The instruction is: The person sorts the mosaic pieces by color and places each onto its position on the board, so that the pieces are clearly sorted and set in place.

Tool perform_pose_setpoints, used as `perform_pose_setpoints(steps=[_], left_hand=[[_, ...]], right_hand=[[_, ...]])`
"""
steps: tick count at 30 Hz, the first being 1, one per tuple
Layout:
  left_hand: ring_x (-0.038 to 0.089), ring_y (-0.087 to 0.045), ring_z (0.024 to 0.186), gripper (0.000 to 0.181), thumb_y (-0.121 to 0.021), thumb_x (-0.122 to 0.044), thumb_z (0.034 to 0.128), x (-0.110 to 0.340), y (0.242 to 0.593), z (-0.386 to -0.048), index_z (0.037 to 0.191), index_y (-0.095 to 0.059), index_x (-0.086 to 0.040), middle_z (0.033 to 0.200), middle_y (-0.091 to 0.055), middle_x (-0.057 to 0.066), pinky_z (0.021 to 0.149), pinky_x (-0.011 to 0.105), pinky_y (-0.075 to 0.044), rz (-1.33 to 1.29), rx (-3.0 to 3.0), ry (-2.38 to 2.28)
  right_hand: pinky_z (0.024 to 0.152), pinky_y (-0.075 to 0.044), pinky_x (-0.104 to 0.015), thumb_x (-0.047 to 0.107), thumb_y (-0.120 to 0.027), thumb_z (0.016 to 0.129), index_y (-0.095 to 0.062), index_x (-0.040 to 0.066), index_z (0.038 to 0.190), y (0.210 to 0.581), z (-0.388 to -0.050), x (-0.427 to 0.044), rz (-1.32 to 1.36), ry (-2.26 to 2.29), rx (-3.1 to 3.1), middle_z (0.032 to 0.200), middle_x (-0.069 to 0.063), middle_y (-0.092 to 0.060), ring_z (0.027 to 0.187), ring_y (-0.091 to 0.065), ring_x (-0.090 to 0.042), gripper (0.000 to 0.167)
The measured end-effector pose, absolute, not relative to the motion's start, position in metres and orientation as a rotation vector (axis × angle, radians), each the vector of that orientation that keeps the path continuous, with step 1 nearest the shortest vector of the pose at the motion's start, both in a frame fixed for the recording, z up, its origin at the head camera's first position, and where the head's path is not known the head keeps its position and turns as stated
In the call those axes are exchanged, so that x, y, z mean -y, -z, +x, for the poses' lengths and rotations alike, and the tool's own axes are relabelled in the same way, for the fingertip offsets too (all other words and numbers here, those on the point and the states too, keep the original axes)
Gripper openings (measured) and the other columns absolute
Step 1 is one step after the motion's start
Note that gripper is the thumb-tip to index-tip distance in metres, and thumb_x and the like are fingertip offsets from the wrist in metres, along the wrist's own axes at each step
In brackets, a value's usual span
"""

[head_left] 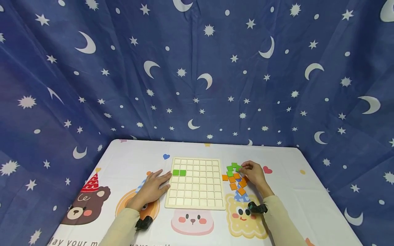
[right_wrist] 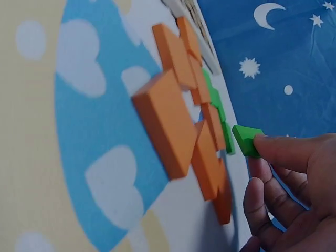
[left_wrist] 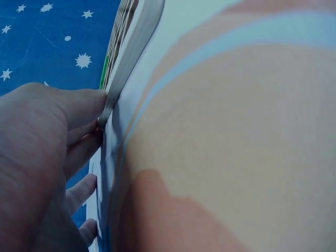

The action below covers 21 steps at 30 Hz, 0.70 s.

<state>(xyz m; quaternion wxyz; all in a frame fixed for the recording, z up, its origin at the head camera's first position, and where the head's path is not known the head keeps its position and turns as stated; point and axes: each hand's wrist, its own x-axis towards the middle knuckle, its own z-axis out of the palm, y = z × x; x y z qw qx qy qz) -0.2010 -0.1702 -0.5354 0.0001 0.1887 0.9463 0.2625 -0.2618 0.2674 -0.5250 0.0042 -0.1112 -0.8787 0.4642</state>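
A pale wooden grid board (head_left: 197,207) lies flat on the table, with two green square tiles side by side in its left columns, one of them a green tile (head_left: 183,173). My left hand (head_left: 152,187) rests at the board's left edge, fingers spread and extended; in the left wrist view the thumb touches the board's side. Between thumb and fingertips, my right hand (head_left: 253,173) pinches a green tile (right_wrist: 247,139), raised off the table in the right wrist view. Below that hand lie loose orange tiles (right_wrist: 170,126) and several green tiles (head_left: 230,174), right of the board.
A white tablecloth (head_left: 280,164) with cartoon prints covers the table. Behind it hangs a blue curtain (head_left: 197,112) with moons and stars. The loose tiles lie close together, some overlapping. Each wrist wears a small black camera (head_left: 257,207).
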Motion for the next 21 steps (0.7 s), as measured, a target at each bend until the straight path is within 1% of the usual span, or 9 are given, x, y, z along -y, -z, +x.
perform_pose_setpoints(steps=[4, 9, 14, 18, 21], left_hand=[[0.039, -0.031, 0.146, 0.050, -0.062, -0.028, 0.0968, 0.171, 0.535, -0.201, 0.143, -0.052, -0.012, 0.151, -0.049, 0.004, 0.119, 0.066, -0.014, 0.589, -2.976, -0.828], [0.039, -0.031, 0.146, 0.050, -0.062, -0.029, 0.0969, 0.171, 0.535, -0.201, 0.143, -0.052, -0.013, 0.151, -0.049, 0.004, 0.119, 0.066, -0.013, 0.586, -2.972, -0.837], [0.039, -0.030, 0.147, 0.050, -0.061, -0.029, 0.0973, 0.170, 0.535, -0.200, 0.143, -0.052, -0.012, 0.151, -0.048, 0.004, 0.119, 0.066, -0.013, 0.582, -2.967, -0.836], [0.039, -0.032, 0.146, 0.049, -0.062, -0.028, 0.0965, 0.169, 0.535, -0.199, 0.142, -0.053, -0.011, 0.150, -0.050, 0.005, 0.118, 0.066, -0.014, 0.590, -2.978, -0.852], [0.040, -0.032, 0.146, 0.049, -0.063, -0.027, 0.0960, 0.170, 0.536, -0.199, 0.142, -0.054, -0.011, 0.149, -0.050, 0.005, 0.118, 0.066, -0.015, 0.593, -2.986, -0.855]], right_hand=[[0.064, -0.048, -0.023, 0.017, -0.071, 0.090, -0.066, 0.005, 0.105, 0.520, -0.260, -0.264, -0.321, -1.472, 2.750, 0.092, -0.008, -0.063, 0.080, -0.055, -0.020, 0.020], [0.068, -0.049, -0.023, 0.016, -0.071, 0.090, -0.066, 0.002, 0.108, 0.509, -0.258, -0.255, -0.243, -1.517, 2.709, 0.093, -0.009, -0.065, 0.081, -0.057, -0.020, 0.023], [0.072, -0.050, -0.021, 0.017, -0.073, 0.089, -0.066, 0.004, 0.104, 0.499, -0.254, -0.246, -0.225, -1.542, 2.690, 0.094, -0.008, -0.066, 0.083, -0.058, -0.018, 0.021], [0.076, -0.051, -0.021, 0.017, -0.074, 0.088, -0.068, 0.006, 0.102, 0.493, -0.251, -0.238, -0.203, -1.550, 2.672, 0.092, -0.006, -0.067, 0.084, -0.060, -0.018, 0.019], [0.077, -0.051, -0.022, 0.016, -0.075, 0.087, -0.068, 0.006, 0.100, 0.490, -0.249, -0.233, -0.176, -1.558, 2.658, 0.091, -0.006, -0.067, 0.082, -0.060, -0.018, 0.018]])
